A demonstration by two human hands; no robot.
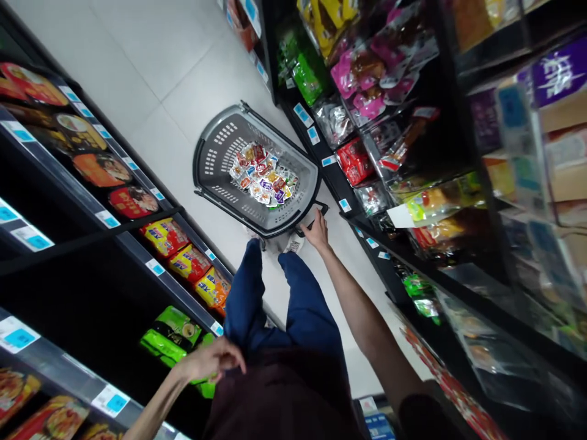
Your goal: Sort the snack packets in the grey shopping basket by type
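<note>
On the pale tiled floor in front of my feet stands a grey shopping basket [215, 214] with slotted walls. Several small colourful snack packets [263, 174] lie loose in its bottom. My right hand [316, 230] is closed round the black pull handle [322, 209] at the basket's near end. Held near my waist, my left hand [211, 359] has loosely bent fingers and nothing visible in them. It is beside the lower left shelf, close to bright green noodle packs [172, 333].
Black shelves flank the narrow aisle. On the left are red and yellow noodle packs [190, 266] and bowl-type packages [132, 201]. Bagged snacks, including pink packs [362, 76] and red packs [354, 161], fill the right side close to the basket. Floor [132, 67] stretches beyond the basket.
</note>
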